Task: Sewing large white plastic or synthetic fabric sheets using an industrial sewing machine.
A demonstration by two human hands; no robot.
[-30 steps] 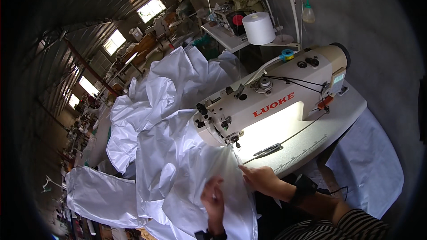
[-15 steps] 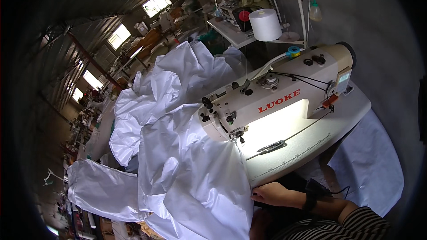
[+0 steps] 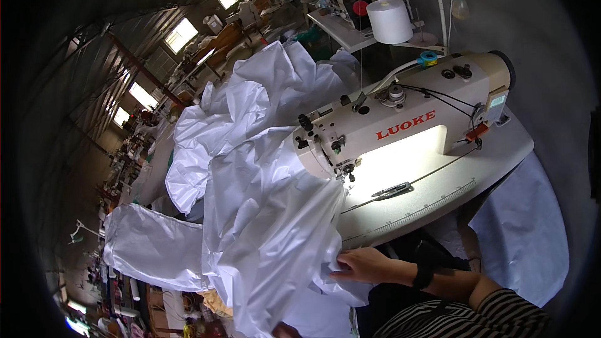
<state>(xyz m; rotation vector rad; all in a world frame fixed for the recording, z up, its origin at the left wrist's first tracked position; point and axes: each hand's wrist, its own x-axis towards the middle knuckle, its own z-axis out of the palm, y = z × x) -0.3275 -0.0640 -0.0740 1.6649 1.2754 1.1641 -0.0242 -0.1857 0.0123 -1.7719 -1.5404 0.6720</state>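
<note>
A large sheet of shiny white fabric (image 3: 269, 219) lies in folds to the left of the sewing machine (image 3: 400, 128) and runs up to its needle area. My right hand (image 3: 363, 265), with a dark band on the wrist, is at the fabric's right edge, just below the machine bed's front edge. Its fingers are closed on the cloth. Only a dark bit of my left hand (image 3: 286, 330) shows at the bottom of the picture, against the fabric's lower edge; its fingers are mostly hidden.
A white thread cone (image 3: 389, 21) stands behind the machine. A small metal clamp-like piece (image 3: 393, 190) lies on the machine bed (image 3: 438, 203). Pale fabric (image 3: 523, 225) hangs at the right. A side table (image 3: 341, 30) with clutter stands at the back.
My right hand has shifted slightly left and up and now grips the fabric edge. The near cloth has bunched and lifted, and part of my left hand shows lower left. The view has shifted.
</note>
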